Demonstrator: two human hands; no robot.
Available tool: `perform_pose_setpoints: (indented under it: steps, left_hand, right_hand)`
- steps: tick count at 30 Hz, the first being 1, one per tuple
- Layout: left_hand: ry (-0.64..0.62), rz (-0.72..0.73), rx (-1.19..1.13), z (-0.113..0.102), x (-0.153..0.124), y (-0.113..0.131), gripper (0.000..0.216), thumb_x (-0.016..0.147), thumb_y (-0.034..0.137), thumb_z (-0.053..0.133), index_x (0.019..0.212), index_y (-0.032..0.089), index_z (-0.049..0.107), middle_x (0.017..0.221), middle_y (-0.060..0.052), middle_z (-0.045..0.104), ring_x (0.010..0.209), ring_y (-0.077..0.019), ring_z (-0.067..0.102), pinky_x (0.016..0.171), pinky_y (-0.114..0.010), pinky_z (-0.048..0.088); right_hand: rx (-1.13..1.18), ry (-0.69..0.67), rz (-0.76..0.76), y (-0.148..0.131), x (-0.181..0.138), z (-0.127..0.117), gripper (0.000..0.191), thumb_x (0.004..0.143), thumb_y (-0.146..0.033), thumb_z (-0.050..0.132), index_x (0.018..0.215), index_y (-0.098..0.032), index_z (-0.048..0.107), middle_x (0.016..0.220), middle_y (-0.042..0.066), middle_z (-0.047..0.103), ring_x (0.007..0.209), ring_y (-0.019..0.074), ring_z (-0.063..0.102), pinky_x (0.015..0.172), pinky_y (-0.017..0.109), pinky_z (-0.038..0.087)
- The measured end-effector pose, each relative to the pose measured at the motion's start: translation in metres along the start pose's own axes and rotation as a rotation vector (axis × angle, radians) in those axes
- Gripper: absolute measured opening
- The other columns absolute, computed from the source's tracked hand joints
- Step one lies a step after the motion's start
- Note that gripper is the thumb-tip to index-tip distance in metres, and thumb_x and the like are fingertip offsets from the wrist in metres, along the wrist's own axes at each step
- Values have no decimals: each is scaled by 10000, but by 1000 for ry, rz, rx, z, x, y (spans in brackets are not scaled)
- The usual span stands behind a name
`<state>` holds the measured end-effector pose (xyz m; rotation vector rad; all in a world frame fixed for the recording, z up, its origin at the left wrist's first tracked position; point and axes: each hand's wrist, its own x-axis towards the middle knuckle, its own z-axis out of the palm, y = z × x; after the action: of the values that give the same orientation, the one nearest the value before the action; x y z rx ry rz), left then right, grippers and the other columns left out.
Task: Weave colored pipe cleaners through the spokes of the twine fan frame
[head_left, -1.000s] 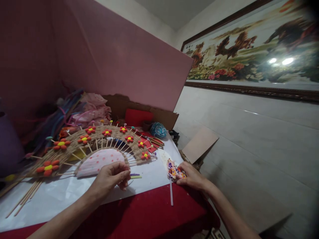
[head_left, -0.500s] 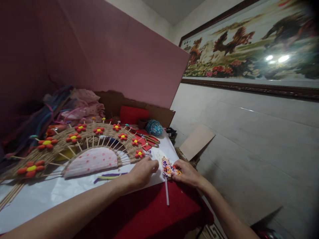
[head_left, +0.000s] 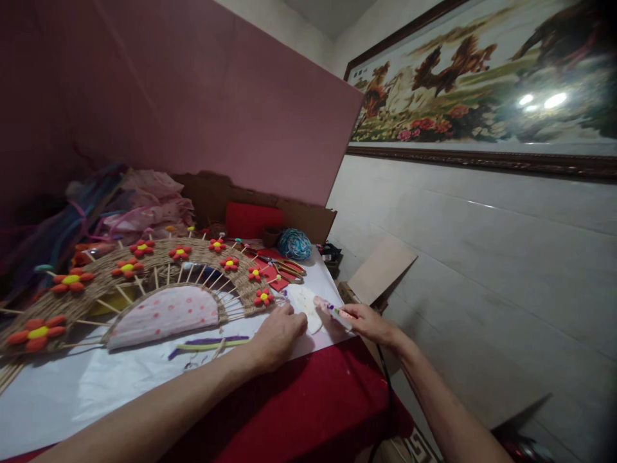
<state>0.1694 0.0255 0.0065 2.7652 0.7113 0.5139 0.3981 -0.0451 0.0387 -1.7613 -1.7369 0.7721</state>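
Observation:
My right hand (head_left: 370, 321) pinches a small pink piece dotted with coloured spots (head_left: 329, 307), now held flat and edge-on over the white sheet (head_left: 96, 379). My left hand (head_left: 277, 333) lies beside it with fingers curled, fingertips resting on a pale round piece (head_left: 303, 301) on the sheet. Just left of that hand lie purple and green pipe cleaners (head_left: 212, 343). Beyond them sits a half-round woven jute fan (head_left: 144, 270) with stick spokes, orange flowers and a pink spotted centre (head_left: 166, 313).
A red cloth (head_left: 308, 405) covers the table's near edge. At the back are scissors (head_left: 284, 267), a blue yarn ball (head_left: 294, 244), red felt, a cardboard box (head_left: 270, 209) and pink fabric. A cardboard piece (head_left: 380, 269) leans off the right side. A pink board stands behind.
My left hand moved right from the fan's centre to the pale round piece. My right hand turned the dotted piece from face-up to edge-on; its white stick is no longer seen.

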Motion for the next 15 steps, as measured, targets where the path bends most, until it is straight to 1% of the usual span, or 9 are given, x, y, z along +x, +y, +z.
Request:
perform_pose_setpoints:
  steps: [2, 4, 6, 7, 9, 11, 12, 13, 15]
  left_hand:
    - [3, 3, -1, 0, 0, 0, 182, 774, 100, 446, 856, 179, 587, 806, -62, 504, 789, -193, 477, 699, -278, 365]
    - [-3, 1, 3, 1, 0, 1, 184, 772, 93, 443, 850, 178, 586, 798, -62, 504, 786, -192, 476, 702, -279, 364]
    - [-7, -6, 7, 1, 0, 2, 178, 778, 99, 440, 850, 178, 583, 800, -64, 506, 772, -190, 475, 689, -279, 364]
    - [-8, -10, 7, 0, -1, 2, 176, 783, 103, 436, 851, 179, 580, 804, -65, 508, 765, -189, 475, 681, -278, 364]
    - [-8, -12, 3, -1, -2, 4, 172, 793, 105, 430, 850, 180, 575, 810, -67, 514, 768, -189, 479, 679, -279, 366]
    - [-12, 1, -4, -1, -3, 5, 174, 784, 87, 435, 845, 180, 569, 814, -70, 522, 789, -194, 483, 696, -282, 369]
    - [-13, 5, -11, -1, -3, 6, 176, 774, 75, 441, 842, 179, 567, 819, -71, 526, 797, -195, 485, 704, -284, 370]
    - [-8, 0, -33, 0, -2, 5, 177, 762, 67, 450, 837, 177, 566, 827, -72, 531, 801, -194, 487, 709, -285, 373]
    - [12, -32, -108, 2, -1, 3, 161, 745, 67, 467, 809, 173, 569, 834, -68, 539, 780, -183, 494, 705, -279, 380]
  right_hand:
    - [116, 5, 8, 5, -1, -1, 306, 779, -393, 517, 774, -140, 690, 661, 39, 638, 607, 168, 559, 527, 258, 397]
    - [258, 32, 17, 9, -3, 0, 358, 800, -428, 491, 837, -130, 685, 784, 79, 669, 699, 188, 601, 600, 284, 451]
    - [371, 58, 30, 14, -5, 3, 398, 812, -448, 470, 888, -111, 667, 860, 108, 670, 734, 189, 622, 636, 294, 478]
    - [409, 70, 37, 15, -6, 4, 416, 815, -456, 462, 908, -101, 657, 856, 113, 669, 705, 180, 628, 622, 290, 485]
    - [470, 102, 40, 17, -7, 6, 437, 815, -466, 462, 944, -87, 638, 752, 97, 671, 568, 147, 611, 535, 260, 475]
    - [546, 191, 25, 14, -6, 6, 422, 799, -453, 495, 951, -83, 629, 593, 50, 642, 419, 106, 539, 427, 213, 420]
    - [587, 252, 13, 12, -6, 6, 400, 785, -438, 520, 939, -86, 628, 546, 29, 623, 372, 86, 496, 382, 192, 381]
    - [621, 313, -1, 8, -5, 6, 376, 770, -425, 540, 921, -92, 628, 535, 18, 616, 345, 70, 460, 348, 175, 343]
    - [671, 398, -18, -2, -5, 7, 339, 737, -404, 573, 887, -104, 622, 605, 26, 638, 333, 48, 418, 307, 162, 298]
